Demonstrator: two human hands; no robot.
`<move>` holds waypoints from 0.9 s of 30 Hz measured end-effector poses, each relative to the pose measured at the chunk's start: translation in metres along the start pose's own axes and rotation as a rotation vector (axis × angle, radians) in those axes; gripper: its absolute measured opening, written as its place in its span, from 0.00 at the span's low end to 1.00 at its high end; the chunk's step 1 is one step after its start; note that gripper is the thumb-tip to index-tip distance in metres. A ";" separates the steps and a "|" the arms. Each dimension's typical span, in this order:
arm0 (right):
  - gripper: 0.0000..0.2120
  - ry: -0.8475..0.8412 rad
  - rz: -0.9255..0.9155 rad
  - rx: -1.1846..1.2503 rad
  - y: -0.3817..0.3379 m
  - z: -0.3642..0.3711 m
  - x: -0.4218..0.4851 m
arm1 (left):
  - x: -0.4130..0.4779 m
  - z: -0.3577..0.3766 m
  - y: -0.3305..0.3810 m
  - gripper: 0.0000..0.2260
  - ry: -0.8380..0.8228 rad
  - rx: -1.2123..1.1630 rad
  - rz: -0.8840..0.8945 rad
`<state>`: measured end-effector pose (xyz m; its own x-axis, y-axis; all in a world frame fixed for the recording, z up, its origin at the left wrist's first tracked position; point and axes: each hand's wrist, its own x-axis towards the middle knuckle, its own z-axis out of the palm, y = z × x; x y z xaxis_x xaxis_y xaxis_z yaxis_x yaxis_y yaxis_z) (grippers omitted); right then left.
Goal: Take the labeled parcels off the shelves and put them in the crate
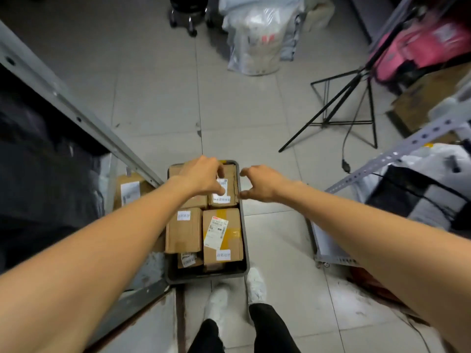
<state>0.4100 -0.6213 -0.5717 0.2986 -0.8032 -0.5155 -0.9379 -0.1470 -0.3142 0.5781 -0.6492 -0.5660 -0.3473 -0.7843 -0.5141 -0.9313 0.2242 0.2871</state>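
Parcels: brown cardboard, white labels | crate: grey, nearly full

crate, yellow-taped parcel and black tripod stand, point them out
crate [206, 275]: head view, on its near rim.
yellow-taped parcel [222, 238]: head view, middle of its top face.
black tripod stand [318, 112]: head view, on its long left leg.

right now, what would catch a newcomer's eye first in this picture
Two bare arms reach down the middle: the left hand is over a far labeled parcel, and the right hand is spread beside the rim, holding nothing. Under them a grey crate sits on the tiled floor, packed with cardboard parcels bearing white labels. To the upper right are a black tripod stand and a bright pink bag on the shelving.
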 end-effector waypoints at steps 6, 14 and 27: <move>0.32 0.139 0.118 0.056 -0.019 -0.090 -0.105 | -0.049 -0.090 0.075 0.22 0.036 0.142 0.183; 0.31 0.338 0.362 0.155 -0.008 -0.129 -0.257 | -0.107 -0.139 0.197 0.22 0.019 0.257 0.479; 0.29 0.657 0.859 0.302 0.046 -0.064 -0.569 | -0.245 -0.064 0.471 0.17 -0.084 0.405 1.102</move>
<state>0.1854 -0.2081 -0.2417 -0.6615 -0.7323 -0.1617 -0.6797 0.6765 -0.2835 0.2320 -0.3888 -0.2531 -0.9787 -0.0151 -0.2049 -0.0855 0.9367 0.3394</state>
